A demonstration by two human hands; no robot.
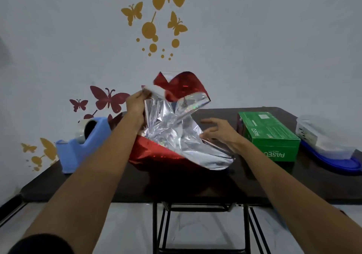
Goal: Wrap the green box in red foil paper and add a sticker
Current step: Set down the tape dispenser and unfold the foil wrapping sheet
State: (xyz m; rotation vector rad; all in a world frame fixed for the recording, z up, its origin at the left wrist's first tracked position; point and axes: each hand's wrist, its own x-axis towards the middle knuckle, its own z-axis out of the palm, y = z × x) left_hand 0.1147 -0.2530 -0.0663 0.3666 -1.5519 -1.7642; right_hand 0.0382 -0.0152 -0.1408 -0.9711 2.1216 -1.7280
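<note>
Grey wall (254, 38) behind everything, with yellow and dark red butterfly decals (108, 99) stuck on it. In front of that you've got the dark table (195, 185) on its black folding legs.

The foil (172, 128) sits mid-table, crumpled and half lifted. The silver side faces you, and red shows along the bottom left and on the flap curling over up top.

The box (268, 134) lies flat on the table to the right of the foil, bare green, no foil around it, just beside your right wrist. Further right, at the table's end, a clear tub (321, 136) sits on a blue lid. On the left end there's a blue dispenser (78, 146) with a tape roll in it.

Your left hand (135, 103) is clamped on the foil's upper left edge and holds it up off the table. Your right hand (217, 131) is down low at the foil's right edge, fingers spread and loose, gripping nothing. Can't tell if the tips actually touch the sheet.
</note>
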